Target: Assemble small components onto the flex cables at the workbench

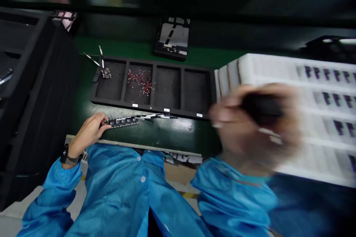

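1. Head view: L hand (89,133) closed in a pinch on black PCB strip (121,122) w/ flat flex cables, just above green bench mat (172,137).
2. R hand (230,111) blurred, near dark item (261,109); grip can't tell. White foam tray (278,68) beside it, rows of dark parts.
3. Progress: black foam tray (150,107) has small PCB (105,73) in far-L compartment, loose red-tipped parts (139,81) in next; strip in hand, not in tray.

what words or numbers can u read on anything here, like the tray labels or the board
Nothing can be read for certain.
White labels on the front rim of the black tray: too small to read.
Circuit board strip: any markings are too small to read.
Wristwatch: its face shows no legible text.
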Demonstrator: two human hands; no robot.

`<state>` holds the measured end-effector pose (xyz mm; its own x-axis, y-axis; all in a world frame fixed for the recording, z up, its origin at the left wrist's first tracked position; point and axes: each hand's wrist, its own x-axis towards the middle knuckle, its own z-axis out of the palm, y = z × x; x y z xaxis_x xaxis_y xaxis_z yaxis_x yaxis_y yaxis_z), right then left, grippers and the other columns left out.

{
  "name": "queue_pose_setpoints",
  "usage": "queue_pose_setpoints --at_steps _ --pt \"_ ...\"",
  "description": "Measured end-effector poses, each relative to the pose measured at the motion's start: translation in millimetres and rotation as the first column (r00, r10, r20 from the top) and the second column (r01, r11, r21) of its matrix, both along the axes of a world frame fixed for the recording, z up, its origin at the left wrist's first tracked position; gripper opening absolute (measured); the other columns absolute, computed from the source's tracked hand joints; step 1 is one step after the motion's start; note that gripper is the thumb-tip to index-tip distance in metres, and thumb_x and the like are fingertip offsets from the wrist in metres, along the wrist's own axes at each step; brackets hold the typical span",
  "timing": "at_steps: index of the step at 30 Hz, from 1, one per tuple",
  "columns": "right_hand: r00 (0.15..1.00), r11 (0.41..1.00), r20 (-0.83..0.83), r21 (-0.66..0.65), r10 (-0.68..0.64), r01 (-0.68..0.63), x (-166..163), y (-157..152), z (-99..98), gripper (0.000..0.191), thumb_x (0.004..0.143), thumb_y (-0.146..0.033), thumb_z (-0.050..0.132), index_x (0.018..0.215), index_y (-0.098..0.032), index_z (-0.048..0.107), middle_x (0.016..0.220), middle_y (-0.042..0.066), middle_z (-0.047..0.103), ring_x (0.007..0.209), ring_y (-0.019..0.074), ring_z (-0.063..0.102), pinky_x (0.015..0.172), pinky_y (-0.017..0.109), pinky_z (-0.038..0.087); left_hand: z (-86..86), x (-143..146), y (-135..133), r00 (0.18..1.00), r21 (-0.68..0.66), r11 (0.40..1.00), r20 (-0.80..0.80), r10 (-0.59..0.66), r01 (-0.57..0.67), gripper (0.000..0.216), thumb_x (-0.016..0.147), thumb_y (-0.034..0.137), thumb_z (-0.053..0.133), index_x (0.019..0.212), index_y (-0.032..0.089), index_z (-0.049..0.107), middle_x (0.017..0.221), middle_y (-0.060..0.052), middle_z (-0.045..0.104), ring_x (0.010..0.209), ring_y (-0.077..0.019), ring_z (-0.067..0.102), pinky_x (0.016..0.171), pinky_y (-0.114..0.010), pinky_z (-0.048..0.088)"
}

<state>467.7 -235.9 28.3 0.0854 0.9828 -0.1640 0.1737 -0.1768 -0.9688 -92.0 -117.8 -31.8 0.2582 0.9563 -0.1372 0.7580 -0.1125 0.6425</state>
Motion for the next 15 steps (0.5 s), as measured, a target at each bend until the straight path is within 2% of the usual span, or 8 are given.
queue_pose_setpoints --at_steps 4,6,7,9,11,15 --pt "0.965 0.98 -0.206 -0.083 0.161 -0.182 -197.1 146.0 -8.5 0.059 0.073 -0.07 0.091 0.106 -0.023 0.078 0.083 0.007 0.076 0.069 0.0173 0.069 0.051 0.029 0.048 3.3 -1.9 -3.1 1.0 -0.059 0.998 0.005 0.016 -0.016 0.014 0.093 0.028 0.075 0.093 0.022 0.062 0.083 -0.001 0.064 0.076 -0.0216 0.061 0.071 -0.033 0.045" --pt "0.921 0.956 -0.307 -0.093 0.239 -0.279 -265.3 195.8 -20.1 0.059 0.072 -0.07 0.092 0.105 -0.022 0.078 0.08 0.004 0.074 0.065 0.0153 0.066 0.048 0.027 0.045 3.2 -2.7 -4.7 1.0 -0.073 0.997 0.024 0.017 -0.016 0.016 0.09 0.027 0.078 0.091 0.022 0.063 0.083 -0.001 0.064 0.075 -0.0208 0.06 0.07 -0.032 0.045" --pt "0.898 0.942 -0.351 -0.106 0.264 -0.319 -285.6 210.5 -27.4 0.059 0.071 -0.069 0.093 0.104 -0.022 0.077 0.078 0.003 0.073 0.062 0.014 0.063 0.046 0.026 0.043 2.7 -3.1 -5.3 0.999 -0.078 0.997 0.035 0.017 -0.014 0.017 0.089 0.027 0.08 0.091 0.022 0.063 0.084 -0.001 0.065 0.075 -0.0205 0.06 0.07 -0.031 0.045" --pt "0.845 0.907 -0.439 -0.135 0.306 -0.399 -302.6 223.5 -42.2 0.059 0.069 -0.067 0.095 0.099 -0.021 0.076 0.074 0.001 0.07 0.056 0.0106 0.056 0.043 0.024 0.038 1.3 -3.7 -6.1 0.999 -0.088 0.996 0.048 0.025 -0.021 0.017 0.087 0.026 0.081 0.09 0.022 0.065 0.083 -0.001 0.065 0.075 -0.02 0.06 0.069 -0.031 0.044" --pt "0.798 0.884 -0.502 -0.131 0.332 -0.45 -301.2 224.1 -53.7 0.058 0.067 -0.065 0.097 0.096 -0.019 0.076 0.074 0.0 0.067 0.054 0.0091 0.053 0.042 0.023 0.036 -0.1 -4.0 -6.5 0.998 -0.095 0.995 0.047 0.043 -0.038 0.016 0.087 0.024 0.08 0.089 0.022 0.064 0.081 0.0 0.065 0.073 -0.0195 0.06 0.068 -0.03 0.043" --pt "0.736 0.851 -0.542 -0.069 0.406 -0.52 -293.1 223.0 -62.8 0.052 0.069 -0.053 0.099 0.097 -0.018 0.072 0.081 0.0 0.071 0.062 0.0109 0.061 0.049 0.023 0.047 0.2 -3.3 -6.3 0.996 -0.113 0.991 0.043 0.074 -0.069 0.016 0.092 0.027 0.074 0.085 0.022 0.06 0.072 0.002 0.064 0.065 -0.0179 0.06 0.064 -0.029 0.04"
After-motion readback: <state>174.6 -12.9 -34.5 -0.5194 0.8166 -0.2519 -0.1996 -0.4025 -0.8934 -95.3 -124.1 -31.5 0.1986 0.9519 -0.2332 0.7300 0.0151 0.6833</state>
